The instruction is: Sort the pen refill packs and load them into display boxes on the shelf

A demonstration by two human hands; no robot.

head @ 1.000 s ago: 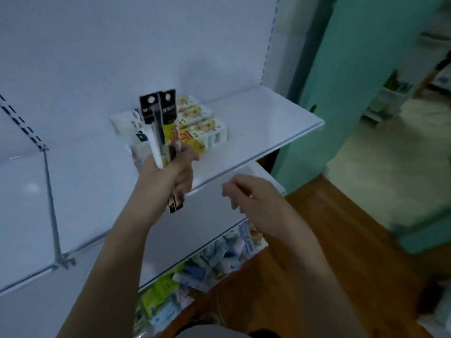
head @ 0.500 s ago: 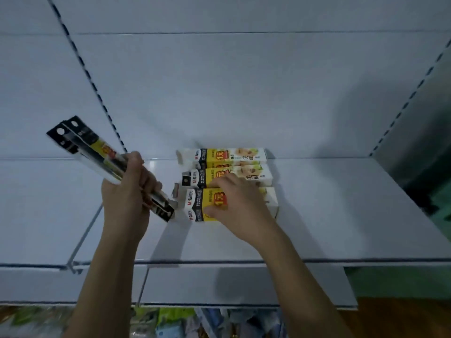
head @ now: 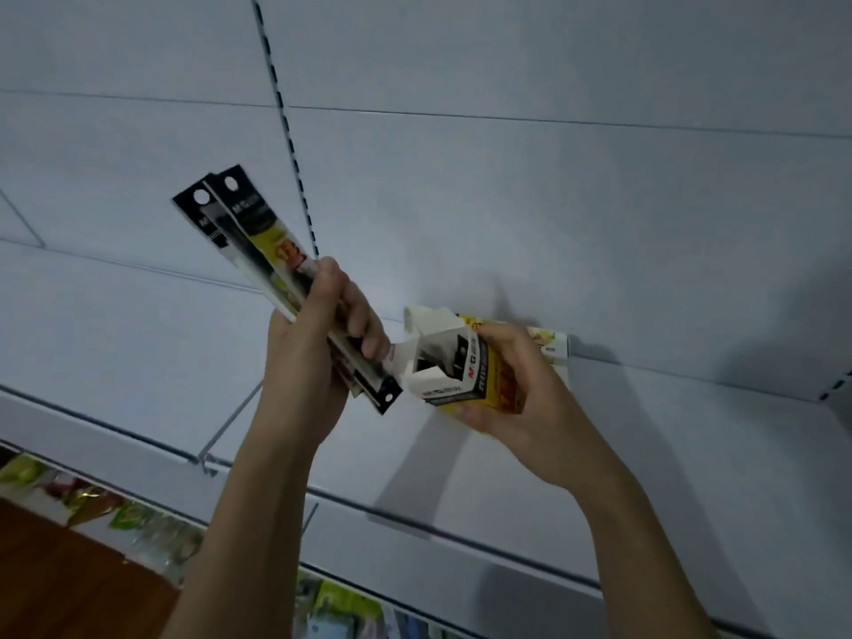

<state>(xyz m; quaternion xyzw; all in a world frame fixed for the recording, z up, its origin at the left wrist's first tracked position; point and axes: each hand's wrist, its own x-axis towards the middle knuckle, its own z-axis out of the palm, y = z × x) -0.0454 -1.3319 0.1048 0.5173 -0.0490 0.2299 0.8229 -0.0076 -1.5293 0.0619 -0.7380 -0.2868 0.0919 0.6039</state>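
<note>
So the left hand (head: 318, 343) grips a bunch of refill packs (head: 258, 251), long axis slanting up-left, lower tips just beside the open mouth of the display box (head: 465, 375) the right hand (head: 521, 394) holds above the shelf (head: 691, 435). Looks like packs slide down-right into it.

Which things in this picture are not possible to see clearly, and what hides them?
- Head view: the number of refill packs in the left hand is unclear; they overlap and the fingers cover their middle.
- Contents of the open box: dark inside, partly behind its flaps.
- Box print: too blurred to read, partly under the right hand.
- Box behind: mostly hidden by the right hand.
- Goods on the lower shelf: blurred, cut by the bottom edge.
</note>
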